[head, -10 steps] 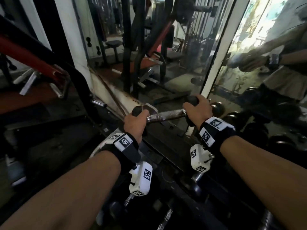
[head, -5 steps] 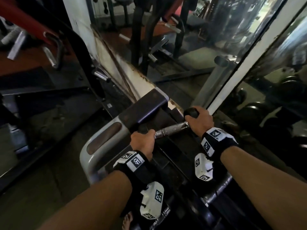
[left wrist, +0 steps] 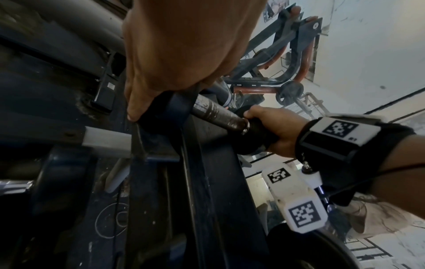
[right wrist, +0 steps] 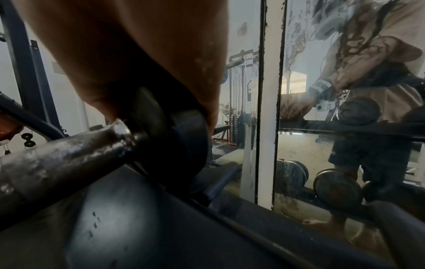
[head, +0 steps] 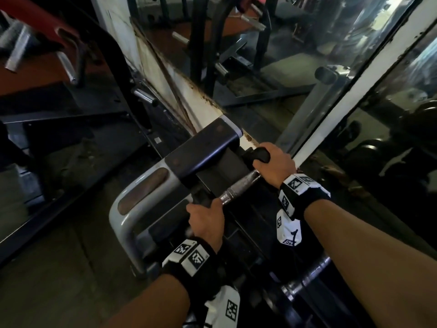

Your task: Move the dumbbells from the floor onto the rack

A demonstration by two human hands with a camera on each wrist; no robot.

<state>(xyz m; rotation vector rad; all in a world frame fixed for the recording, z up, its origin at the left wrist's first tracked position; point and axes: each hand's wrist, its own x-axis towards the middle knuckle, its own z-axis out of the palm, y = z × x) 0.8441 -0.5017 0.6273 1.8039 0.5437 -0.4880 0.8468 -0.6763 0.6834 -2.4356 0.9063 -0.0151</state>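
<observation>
Both hands hold one dumbbell [head: 238, 189] by its ends over the rack [head: 179, 159]. The left hand [head: 207, 222] curls its grip over the near head; in the left wrist view the fingers [left wrist: 138, 102] wrap down around that dark head, which sits against the rack's dark rail. The right hand [head: 275, 165] curls over the far head [head: 261, 155], whose black rubber edge shows past the knuckles. In the right wrist view the right palm [right wrist: 142, 54] covers the top of that head, directly above it.

Between the two grips the worn steel handle runs bare, tilted so the right end lies farther from the person than the left. Whether the heads already rest fully on the rack cannot be told; the left one appears to touch it.

Just left of the left grip is the rack's grey end frame [head: 123, 223] with rust-brown pads. Beyond the right grip stands a mirror [head: 307, 67] in a white frame, reflecting other dumbbells and the person's legs. Below the right forearm, nearer the person, another dumbbell's chrome handle [head: 309, 275] lies on the rack. Left of the rack is the floor [head: 54, 280].
</observation>
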